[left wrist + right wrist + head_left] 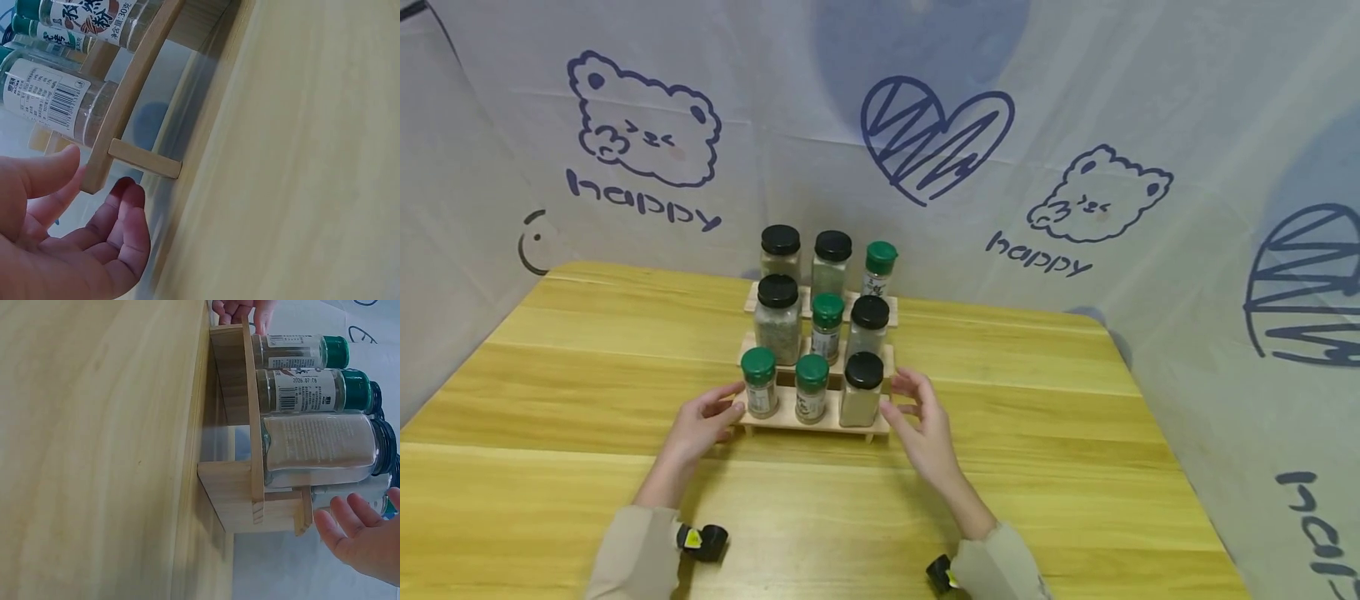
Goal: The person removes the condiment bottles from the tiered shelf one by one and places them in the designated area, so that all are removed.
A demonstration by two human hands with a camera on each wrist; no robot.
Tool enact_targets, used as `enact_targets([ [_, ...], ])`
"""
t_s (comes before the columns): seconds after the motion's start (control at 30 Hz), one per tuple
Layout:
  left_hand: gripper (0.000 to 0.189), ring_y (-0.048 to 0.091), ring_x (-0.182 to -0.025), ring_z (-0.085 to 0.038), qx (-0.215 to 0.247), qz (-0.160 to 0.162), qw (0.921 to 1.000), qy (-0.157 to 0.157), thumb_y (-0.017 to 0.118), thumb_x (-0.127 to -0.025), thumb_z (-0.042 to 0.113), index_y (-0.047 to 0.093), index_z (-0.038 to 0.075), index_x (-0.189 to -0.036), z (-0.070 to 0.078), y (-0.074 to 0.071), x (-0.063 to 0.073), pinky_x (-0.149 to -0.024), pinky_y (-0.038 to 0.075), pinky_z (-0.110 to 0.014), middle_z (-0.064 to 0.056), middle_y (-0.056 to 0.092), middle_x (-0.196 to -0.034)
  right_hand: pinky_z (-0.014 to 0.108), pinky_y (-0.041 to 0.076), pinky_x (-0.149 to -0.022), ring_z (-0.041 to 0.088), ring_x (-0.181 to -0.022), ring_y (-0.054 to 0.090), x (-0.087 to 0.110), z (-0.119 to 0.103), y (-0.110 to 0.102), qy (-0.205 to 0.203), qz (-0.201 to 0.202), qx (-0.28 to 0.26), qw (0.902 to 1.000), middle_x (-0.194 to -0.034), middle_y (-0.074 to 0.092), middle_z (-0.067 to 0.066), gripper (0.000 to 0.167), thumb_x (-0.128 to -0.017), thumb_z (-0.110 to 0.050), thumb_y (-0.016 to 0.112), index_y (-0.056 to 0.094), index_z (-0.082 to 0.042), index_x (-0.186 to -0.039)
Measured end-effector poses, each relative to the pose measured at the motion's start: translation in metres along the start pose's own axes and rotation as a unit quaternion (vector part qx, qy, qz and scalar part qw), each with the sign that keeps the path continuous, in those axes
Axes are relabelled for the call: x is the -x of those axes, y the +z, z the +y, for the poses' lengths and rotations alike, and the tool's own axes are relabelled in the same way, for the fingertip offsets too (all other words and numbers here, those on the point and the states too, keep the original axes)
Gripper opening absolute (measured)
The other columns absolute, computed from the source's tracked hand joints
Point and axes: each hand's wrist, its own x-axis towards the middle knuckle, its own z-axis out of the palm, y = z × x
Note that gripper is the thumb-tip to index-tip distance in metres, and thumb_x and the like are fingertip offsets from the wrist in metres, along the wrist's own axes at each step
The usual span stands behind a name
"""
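Note:
A three-tier wooden rack [786, 410] stands on the table, three seasoning jars on each tier. Its front tier carries two green-capped jars [760, 387] [811, 392] and a black-capped square jar [861, 396] of pale powder. At the rack's left end is my left hand [703, 421]; in the left wrist view its thumb and loosely bent fingers [134, 206] flank the end of the front board [134, 94], with a gap below. My right hand [928, 429] is beside the right end, fingers spread and relaxed near the square jar [322, 447], holding nothing.
Behind, the middle tier holds a large black-capped jar [778, 325], a green-capped jar [826, 329] and another black-capped one [868, 325]. The back tier is close to the table's far edge. A pale curtain [790, 125] with bear and heart drawings hangs beyond the wooden table [1037, 417].

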Motion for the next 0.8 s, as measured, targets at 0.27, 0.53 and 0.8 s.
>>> enact_targets([
  [0.27, 0.045, 0.046, -0.088, -0.011, 0.004, 0.001, 1.0000, -0.007, 0.050, -0.092, 0.012, 0.039, -0.004, -0.132, 0.000, 0.001, -0.004, -0.068, 0.047, -0.026, -0.020, 0.048, -0.114, 0.052, 0.041, -0.083, 0.040, -0.104, 0.047, -0.006, 0.000, 0.005, -0.006, -0.002, -0.006, 1.0000, -0.113, 0.049, 0.029, 0.046, -0.081, 0.007, 0.057, 0.038, 0.015, -0.123],
  [0.53, 0.045, 0.048, -0.081, -0.008, 0.010, 0.003, 0.9998, -0.016, 0.053, -0.091, 0.010, 0.039, -0.004, -0.131, 0.002, 0.001, -0.004, -0.065, 0.047, -0.025, -0.015, 0.049, -0.108, 0.052, 0.040, -0.084, 0.036, -0.105, 0.047, -0.011, -0.001, 0.008, -0.019, -0.001, -0.010, 0.9998, -0.116, 0.050, 0.026, 0.050, -0.080, 0.005, 0.061, 0.040, 0.011, -0.125],
  [0.8, 0.046, 0.050, -0.075, -0.007, 0.018, 0.011, 0.9994, -0.027, 0.055, -0.089, 0.009, 0.040, -0.003, -0.131, 0.003, 0.000, -0.004, -0.062, 0.047, -0.025, -0.013, 0.051, -0.104, 0.055, 0.042, -0.080, 0.037, -0.100, 0.048, -0.016, 0.000, 0.012, -0.046, -0.001, 0.015, 0.9988, -0.113, 0.050, 0.026, 0.047, -0.075, 0.007, 0.065, 0.047, 0.012, -0.119],
])
